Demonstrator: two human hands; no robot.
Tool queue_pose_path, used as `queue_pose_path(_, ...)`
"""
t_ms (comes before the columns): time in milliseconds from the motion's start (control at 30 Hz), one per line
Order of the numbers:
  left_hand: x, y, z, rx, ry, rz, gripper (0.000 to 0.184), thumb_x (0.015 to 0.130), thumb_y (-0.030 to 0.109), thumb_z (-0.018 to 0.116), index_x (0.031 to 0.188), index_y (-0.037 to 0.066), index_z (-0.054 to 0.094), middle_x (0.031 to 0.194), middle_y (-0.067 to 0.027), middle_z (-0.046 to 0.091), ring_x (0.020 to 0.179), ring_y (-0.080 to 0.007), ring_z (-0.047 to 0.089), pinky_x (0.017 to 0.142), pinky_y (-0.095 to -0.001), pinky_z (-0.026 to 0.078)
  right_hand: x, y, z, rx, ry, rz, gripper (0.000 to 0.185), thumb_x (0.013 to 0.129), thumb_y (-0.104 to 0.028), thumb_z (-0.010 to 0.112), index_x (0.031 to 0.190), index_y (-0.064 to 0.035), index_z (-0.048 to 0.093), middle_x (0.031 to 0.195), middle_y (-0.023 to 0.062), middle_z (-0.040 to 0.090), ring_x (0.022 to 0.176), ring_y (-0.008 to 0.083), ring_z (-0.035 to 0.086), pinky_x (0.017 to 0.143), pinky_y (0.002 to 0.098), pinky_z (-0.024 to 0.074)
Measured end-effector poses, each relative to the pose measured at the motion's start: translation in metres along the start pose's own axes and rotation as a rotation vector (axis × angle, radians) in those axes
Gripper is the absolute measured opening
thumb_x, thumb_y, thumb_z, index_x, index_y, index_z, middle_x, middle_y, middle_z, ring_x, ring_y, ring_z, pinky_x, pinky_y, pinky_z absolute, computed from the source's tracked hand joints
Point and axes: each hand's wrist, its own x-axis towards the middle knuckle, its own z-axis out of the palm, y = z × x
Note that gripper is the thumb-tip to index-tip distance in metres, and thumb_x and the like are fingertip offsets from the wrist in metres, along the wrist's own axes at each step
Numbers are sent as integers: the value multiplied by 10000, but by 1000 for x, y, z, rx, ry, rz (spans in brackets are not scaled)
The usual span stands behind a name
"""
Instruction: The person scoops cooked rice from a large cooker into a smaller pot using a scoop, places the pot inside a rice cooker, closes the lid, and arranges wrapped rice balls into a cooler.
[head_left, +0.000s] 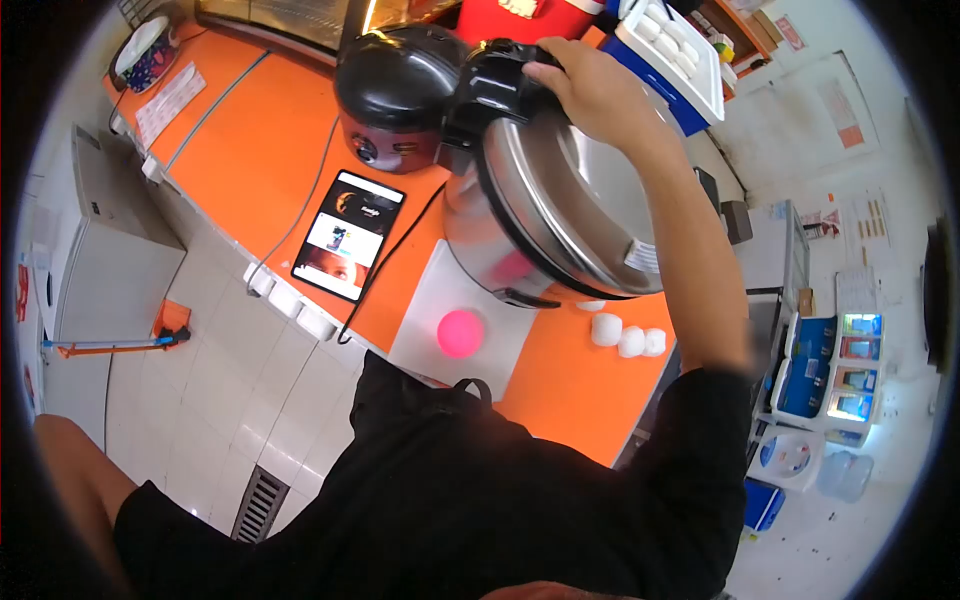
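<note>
Fingers of the right hand (585, 88) were curled over the black handle (507, 75) at the lid edge of the big steel cooker (570, 190); the left hand's state could not be told. The cooker stood on the orange counter (565, 395), just beside a smaller dark cooker (395, 85), with a round pink thing (460, 333) (quite a bright one) near its base on a pale sheet (425, 350).

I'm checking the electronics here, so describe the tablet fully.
The tablet is rectangular and black-edged, lying face up on the orange counter. Its lit screen shows an orange crescent on black above, white patches, and an eye below. A black cable runs close beside it; nothing lies on it.
</note>
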Motion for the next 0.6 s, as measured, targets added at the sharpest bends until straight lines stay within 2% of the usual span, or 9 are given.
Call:
queue_pose_path(67,-7,0,-6,-4,-3,-7,522,983,356,414,1162,-120,530,1088,-211,588,990,-307,597,962,-395,411,2,-9,4,57,-54,62,412,985,-363,561,1224,-32,620,1094,219,674,1064,393,626,894,470,479)
queue_pose_path(167,-12,-9,-17,-2,-2,15,534,981,359,413,1177,-124,529,1107,-222,595,1007,-316,603,980,-403,414,0,-4,18,147,-27,-8,411,986,-354,552,1200,-9,617,1084,235,666,1067,410,613,903,478,471)
queue_pose_path(267,-9,-19,-32,18,12,65,546,979,361,411,1191,-128,527,1126,-234,602,1024,-325,610,999,-411,417,-10,-17,16,115,18,11,369,984,-332,538,1120,4,605,1079,253,639,1007,444,607,883,520,463)
queue_pose_path(300,-8,-23,-38,19,30,78,550,978,362,411,1196,-129,526,1132,-238,604,1030,-329,612,1005,-414,418,-11,-23,12,69,-72,69,411,974,-306,560,1239,7,589,1167,259,623,1102,439,570,974,499,432)
queue_pose_path(367,-6,-29,-50,21,75,106,558,977,364,410,1206,-132,525,1145,-245,609,1041,-335,617,1018,-419,420,-12,-32,4,95,-95,154,420,961,-317,579,1240,-4,588,1124,255,625,1065,438,580,936,510,441)
queue_pose_path(500,-19,-52,-81,21,403,115,575,974,367,408,1225,-137,522,1171,-261,618,1064,-347,626,1043,-430,424,-7,-37,0,135,-178,233,432,972,-395,544,1171,-15,597,1094,247,631,1031,439,601,890,518,462)
queue_pose_path(600,-36,-100,-79,4,776,-56,588,972,370,407,1239,-141,521,1190,-272,625,1081,-356,632,1061,-438,427,-5,-39,8,55,-120,260,461,970,-445,542,1153,-27,606,1071,228,640,1014,416,617,855,509,477)
